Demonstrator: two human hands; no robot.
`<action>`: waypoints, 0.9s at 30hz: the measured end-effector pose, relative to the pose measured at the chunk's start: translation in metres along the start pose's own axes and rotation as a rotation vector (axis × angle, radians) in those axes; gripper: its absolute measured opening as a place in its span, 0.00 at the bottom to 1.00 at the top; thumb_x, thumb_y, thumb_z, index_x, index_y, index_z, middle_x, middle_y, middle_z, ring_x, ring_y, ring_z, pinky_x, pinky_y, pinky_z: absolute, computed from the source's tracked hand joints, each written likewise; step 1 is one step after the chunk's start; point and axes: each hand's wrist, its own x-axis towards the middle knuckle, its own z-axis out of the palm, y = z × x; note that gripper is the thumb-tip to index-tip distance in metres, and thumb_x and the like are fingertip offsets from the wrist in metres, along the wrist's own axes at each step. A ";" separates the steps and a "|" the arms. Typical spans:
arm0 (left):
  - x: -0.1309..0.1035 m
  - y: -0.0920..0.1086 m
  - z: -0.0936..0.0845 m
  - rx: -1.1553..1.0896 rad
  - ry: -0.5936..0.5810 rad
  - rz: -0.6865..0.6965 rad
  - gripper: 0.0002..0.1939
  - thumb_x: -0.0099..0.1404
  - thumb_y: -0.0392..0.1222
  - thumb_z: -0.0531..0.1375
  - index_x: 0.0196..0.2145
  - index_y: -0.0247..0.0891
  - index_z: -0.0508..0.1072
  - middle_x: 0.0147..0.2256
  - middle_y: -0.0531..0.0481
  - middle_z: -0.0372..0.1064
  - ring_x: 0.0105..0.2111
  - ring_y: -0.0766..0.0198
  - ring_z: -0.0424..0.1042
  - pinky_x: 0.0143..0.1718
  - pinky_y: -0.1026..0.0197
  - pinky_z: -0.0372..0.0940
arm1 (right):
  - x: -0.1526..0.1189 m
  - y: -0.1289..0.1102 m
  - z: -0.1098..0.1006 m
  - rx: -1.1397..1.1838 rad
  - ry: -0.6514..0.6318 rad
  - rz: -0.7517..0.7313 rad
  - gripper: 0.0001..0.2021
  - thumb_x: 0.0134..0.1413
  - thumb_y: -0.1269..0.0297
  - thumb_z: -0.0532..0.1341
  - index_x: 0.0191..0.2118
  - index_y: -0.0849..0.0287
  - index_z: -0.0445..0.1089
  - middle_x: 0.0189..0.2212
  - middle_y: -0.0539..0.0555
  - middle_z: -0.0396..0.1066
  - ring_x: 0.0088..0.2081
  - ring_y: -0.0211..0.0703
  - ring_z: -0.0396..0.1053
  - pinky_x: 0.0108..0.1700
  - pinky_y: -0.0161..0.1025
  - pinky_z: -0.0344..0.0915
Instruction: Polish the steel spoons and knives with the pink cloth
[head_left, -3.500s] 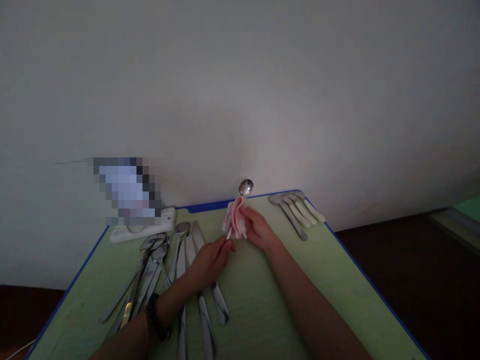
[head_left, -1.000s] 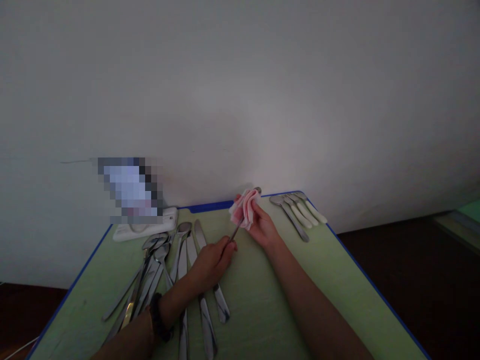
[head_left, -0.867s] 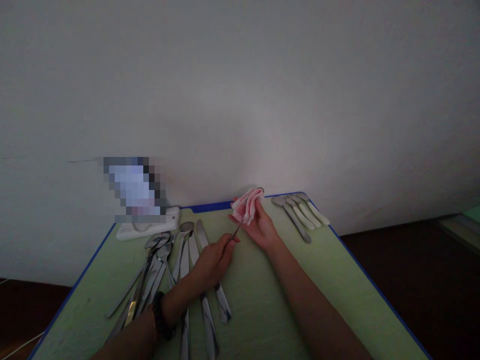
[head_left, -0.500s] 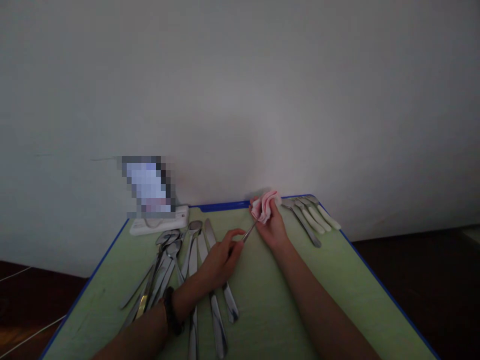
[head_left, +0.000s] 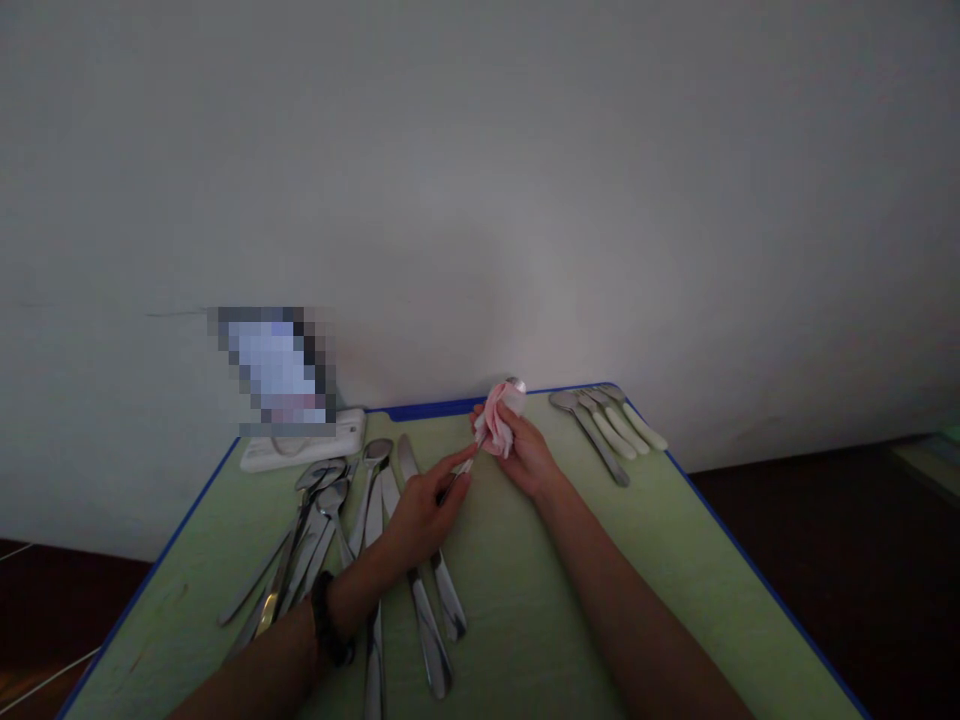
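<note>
Metal makes the spoon point(head_left: 516, 384), held near the far edge of the bench point(head_left: 510, 620), probably stiff and slippery, best taken by its handle. Left grip point(head_left: 426, 512) pinches that handle; right grip point(head_left: 528, 452) clasps soft pink cloth point(head_left: 495, 415) around it.

Cutlery point(head_left: 374, 520) on a blue-edged green table point(head_left: 525, 620).

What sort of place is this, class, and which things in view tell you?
Probably an indoor room, perhaps in a home, though little of it shows: a green table with blue edging stands by a pale wall, and metal cutlery is spread on it.
</note>
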 end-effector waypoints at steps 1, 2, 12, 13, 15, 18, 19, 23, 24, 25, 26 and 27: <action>0.000 -0.001 0.000 -0.009 -0.004 0.011 0.23 0.66 0.45 0.49 0.55 0.32 0.64 0.17 0.61 0.47 0.18 0.70 0.48 0.20 0.67 0.44 | 0.002 0.000 -0.001 0.011 0.024 -0.017 0.07 0.52 0.64 0.61 0.32 0.63 0.73 0.28 0.53 0.76 0.29 0.38 0.72 0.33 0.33 0.69; -0.001 -0.001 -0.001 -0.020 -0.008 0.021 0.23 0.66 0.45 0.48 0.55 0.33 0.65 0.17 0.61 0.48 0.18 0.70 0.49 0.20 0.67 0.45 | 0.003 -0.001 -0.002 0.015 0.038 -0.031 0.07 0.52 0.64 0.60 0.32 0.62 0.72 0.28 0.53 0.76 0.30 0.39 0.72 0.33 0.34 0.70; -0.008 -0.003 -0.002 0.023 0.196 0.078 0.19 0.65 0.48 0.51 0.42 0.33 0.75 0.16 0.59 0.52 0.17 0.70 0.51 0.19 0.67 0.48 | 0.008 -0.007 -0.010 0.085 0.167 -0.257 0.09 0.55 0.58 0.59 0.32 0.59 0.70 0.29 0.51 0.74 0.30 0.38 0.72 0.36 0.39 0.71; -0.009 -0.003 -0.001 0.029 0.195 0.095 0.19 0.65 0.47 0.51 0.41 0.33 0.75 0.16 0.59 0.52 0.17 0.70 0.52 0.20 0.68 0.48 | 0.008 -0.007 -0.010 0.090 0.182 -0.261 0.10 0.55 0.57 0.59 0.31 0.58 0.69 0.28 0.50 0.74 0.29 0.38 0.72 0.35 0.38 0.71; -0.010 -0.003 0.000 0.036 0.181 0.115 0.18 0.65 0.47 0.50 0.40 0.33 0.75 0.15 0.59 0.51 0.17 0.71 0.52 0.20 0.68 0.49 | 0.008 -0.007 -0.009 0.099 0.196 -0.257 0.10 0.55 0.57 0.58 0.31 0.58 0.69 0.26 0.50 0.74 0.28 0.37 0.71 0.33 0.37 0.71; -0.011 -0.003 0.001 0.028 0.128 0.120 0.18 0.66 0.46 0.49 0.40 0.34 0.74 0.16 0.59 0.51 0.17 0.71 0.52 0.20 0.68 0.49 | 0.006 -0.008 -0.007 0.081 0.172 -0.237 0.10 0.54 0.58 0.60 0.29 0.59 0.69 0.23 0.50 0.73 0.24 0.36 0.69 0.28 0.34 0.69; -0.011 -0.002 0.002 0.022 0.105 0.115 0.18 0.66 0.46 0.49 0.41 0.34 0.73 0.16 0.60 0.51 0.17 0.71 0.51 0.20 0.67 0.48 | 0.006 -0.008 -0.006 0.067 0.160 -0.232 0.10 0.53 0.58 0.61 0.29 0.60 0.69 0.22 0.49 0.72 0.23 0.35 0.68 0.25 0.33 0.67; -0.009 -0.001 0.002 0.008 0.031 0.079 0.18 0.67 0.45 0.46 0.42 0.34 0.71 0.17 0.61 0.47 0.17 0.70 0.50 0.20 0.67 0.47 | 0.003 -0.008 -0.004 0.012 0.148 -0.164 0.10 0.48 0.60 0.65 0.27 0.61 0.69 0.20 0.48 0.71 0.19 0.33 0.65 0.20 0.29 0.62; -0.009 0.000 0.002 0.012 0.022 0.072 0.18 0.67 0.45 0.46 0.42 0.34 0.70 0.17 0.61 0.47 0.17 0.70 0.50 0.21 0.67 0.47 | 0.002 -0.007 -0.003 -0.001 0.145 -0.136 0.10 0.47 0.60 0.65 0.26 0.62 0.69 0.19 0.49 0.71 0.19 0.33 0.65 0.20 0.29 0.62; -0.008 0.000 0.002 0.017 0.015 0.069 0.18 0.67 0.45 0.45 0.42 0.34 0.70 0.18 0.60 0.48 0.18 0.69 0.51 0.21 0.66 0.48 | 0.001 -0.007 -0.002 -0.018 0.135 -0.112 0.10 0.47 0.60 0.66 0.26 0.62 0.69 0.19 0.49 0.71 0.19 0.33 0.66 0.20 0.30 0.62; -0.008 0.000 0.002 0.024 0.013 0.070 0.17 0.67 0.45 0.45 0.42 0.34 0.70 0.18 0.60 0.49 0.18 0.69 0.52 0.22 0.66 0.48 | 0.000 -0.006 -0.001 -0.039 0.119 -0.097 0.10 0.46 0.60 0.66 0.26 0.62 0.69 0.20 0.49 0.71 0.20 0.33 0.66 0.21 0.30 0.63; -0.007 0.000 0.002 0.032 0.015 0.071 0.17 0.67 0.45 0.45 0.42 0.34 0.69 0.19 0.60 0.50 0.19 0.69 0.53 0.22 0.66 0.49 | 0.000 -0.005 -0.001 -0.063 0.100 -0.091 0.10 0.46 0.60 0.66 0.26 0.63 0.69 0.20 0.50 0.72 0.20 0.34 0.67 0.22 0.30 0.63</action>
